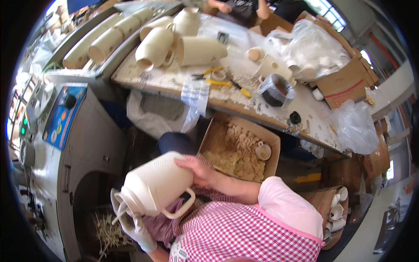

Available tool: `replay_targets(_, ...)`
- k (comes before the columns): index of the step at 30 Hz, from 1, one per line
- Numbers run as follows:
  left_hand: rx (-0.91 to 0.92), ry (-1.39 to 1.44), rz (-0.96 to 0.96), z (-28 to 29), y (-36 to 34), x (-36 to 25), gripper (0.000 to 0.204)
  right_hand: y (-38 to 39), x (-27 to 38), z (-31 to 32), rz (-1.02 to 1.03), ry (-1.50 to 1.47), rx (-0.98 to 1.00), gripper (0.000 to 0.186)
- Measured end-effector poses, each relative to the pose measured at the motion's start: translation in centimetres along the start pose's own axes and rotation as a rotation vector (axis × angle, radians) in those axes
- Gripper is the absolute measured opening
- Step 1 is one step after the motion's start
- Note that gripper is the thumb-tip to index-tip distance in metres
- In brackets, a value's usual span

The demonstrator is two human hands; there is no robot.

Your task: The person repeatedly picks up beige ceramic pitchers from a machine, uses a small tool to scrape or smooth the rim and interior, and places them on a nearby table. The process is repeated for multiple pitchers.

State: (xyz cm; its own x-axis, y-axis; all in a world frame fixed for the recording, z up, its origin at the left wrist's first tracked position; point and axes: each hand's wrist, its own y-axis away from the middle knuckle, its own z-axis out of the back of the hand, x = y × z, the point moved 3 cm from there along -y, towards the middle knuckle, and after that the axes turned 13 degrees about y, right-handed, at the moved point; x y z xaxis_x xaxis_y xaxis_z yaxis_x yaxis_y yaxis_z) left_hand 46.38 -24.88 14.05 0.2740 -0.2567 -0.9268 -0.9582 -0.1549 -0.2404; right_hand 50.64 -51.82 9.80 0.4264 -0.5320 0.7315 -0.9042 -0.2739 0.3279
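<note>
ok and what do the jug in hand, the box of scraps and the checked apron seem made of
Cream jug: probably plastic, smooth with a soft sheen and moulded-looking ridges.
Brown box: cardboard, matt, judging by its colour and thin, flat walls.
Checked apron: likely woven cloth, matt, curving softly with the body.

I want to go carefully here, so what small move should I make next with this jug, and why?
I'd probably tilt the cream jug slightly neck-up, keeping your right hand firm near its base. Its neck end points down and left, your gloved left hand is close beside it, and I can't tell whether the pale strip there is attached or loose.
</note>
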Motion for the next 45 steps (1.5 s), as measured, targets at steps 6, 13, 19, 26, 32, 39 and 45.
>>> replay_targets(6,0.041,-0.001,0.034,-0.5,0.0,-1.0,0.059,-0.2,-0.9,-0.9,-0.046,-0.115,0.123,0.035)
replay_targets(13,-0.155,-0.081,-0.101,1.5,-0.6,-4.3,0.051,0.1,2.5,0.9,0.012,0.81,0.039,0.037)
replay_targets(19,-0.313,-0.61,-0.265,7.8,-0.2,-11.8,0.035,1.6,20.6,15.5,0.599,1.815,-0.95,0.025)
replay_targets(26,-0.128,-0.616,-0.293,5.6,-0.6,-9.8,0.025,-0.4,25.7,26.1,0.257,2.315,-0.999,0.036)
replay_targets(32,-0.108,-0.676,-0.155,7.6,-0.8,-7.7,0.018,-1.3,26.5,26.4,0.246,2.309,-0.977,0.05)
replay_targets(39,-0.133,-0.656,-0.146,7.0,-0.2,-7.3,0.013,-1.3,26.4,26.4,0.367,2.01,-1.171,0.045)
replay_targets(45,-0.159,-0.631,-0.189,6.6,0.1,-7.7,0.014,-0.9,25.8,28.2,0.413,1.758,-1.341,0.045)
